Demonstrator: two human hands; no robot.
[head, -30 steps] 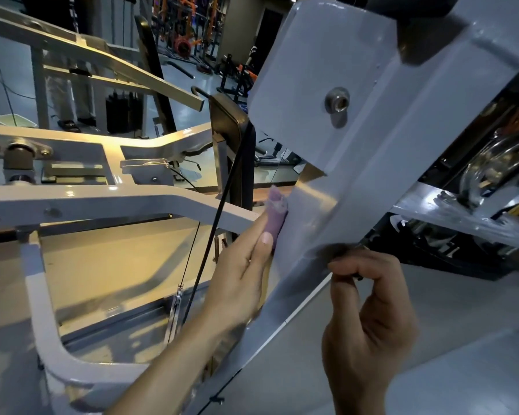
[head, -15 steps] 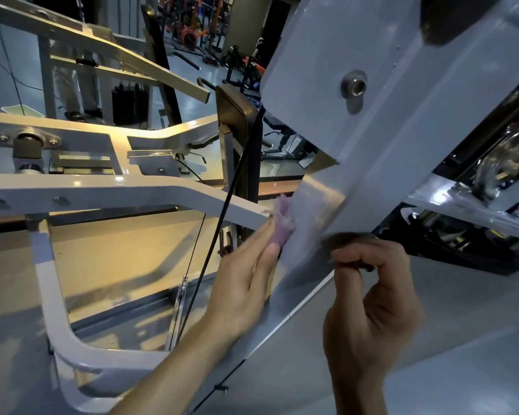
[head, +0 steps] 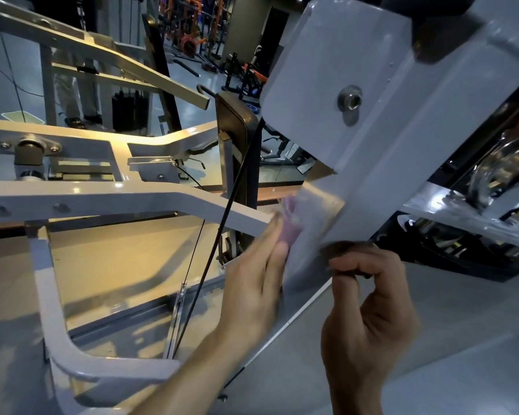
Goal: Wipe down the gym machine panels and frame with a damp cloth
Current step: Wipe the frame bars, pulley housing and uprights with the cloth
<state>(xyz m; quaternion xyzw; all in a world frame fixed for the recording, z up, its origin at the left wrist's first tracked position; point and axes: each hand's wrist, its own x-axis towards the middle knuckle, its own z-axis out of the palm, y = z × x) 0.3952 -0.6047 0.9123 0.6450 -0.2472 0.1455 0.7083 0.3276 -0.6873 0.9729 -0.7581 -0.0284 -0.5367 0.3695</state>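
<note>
cloth point(head: 289, 221) slid lower | left hand point(head: 252, 290) presses it flat-fingered | right hand point(head: 369, 319) grips panel point(head: 327, 235) edge

Single view only: head-worn wide-angle camera, no second view to share scene with
Looks forward and slightly down, tilted, from very close to grey machine panel point(head: 381, 151), which fills upper right of frame
Both hands enter from bottom edge, left hand point(head: 252, 292) and right hand point(head: 369, 313) near lens
White frame point(head: 108, 196) stretches across left half, further off
Gym floor and other equipment far back at top, small and dim
Wide lens bends straight edges near borders
</note>
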